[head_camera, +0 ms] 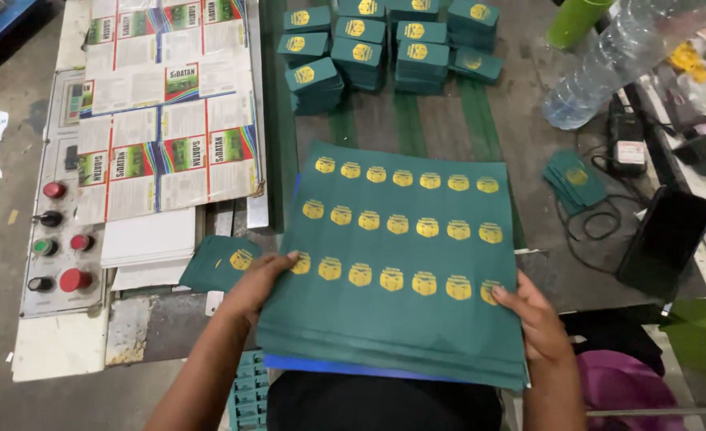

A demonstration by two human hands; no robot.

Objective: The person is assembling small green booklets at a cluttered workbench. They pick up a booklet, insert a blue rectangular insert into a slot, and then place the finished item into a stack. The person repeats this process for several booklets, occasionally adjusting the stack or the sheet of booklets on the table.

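Observation:
A stack of large dark green printed sheets (pixel 401 263), each with three rows of yellow emblems, lies in front of me on the worktable. My left hand (pixel 261 281) grips the stack's left edge, thumb on top. My right hand (pixel 538 315) holds the right edge near the lower corner. A blue sheet (pixel 329 367) shows under the stack's near edge. One small cut green card (pixel 221 263) lies just left of my left hand.
Several piles of small green cards (pixel 385 48) stand at the back. Printed cardboard sheets (pixel 165 104) cover the left, beside a control panel (pixel 57 231) with red and green buttons. At right lie a plastic bottle (pixel 608 56), a phone (pixel 666 239), a charger and cables.

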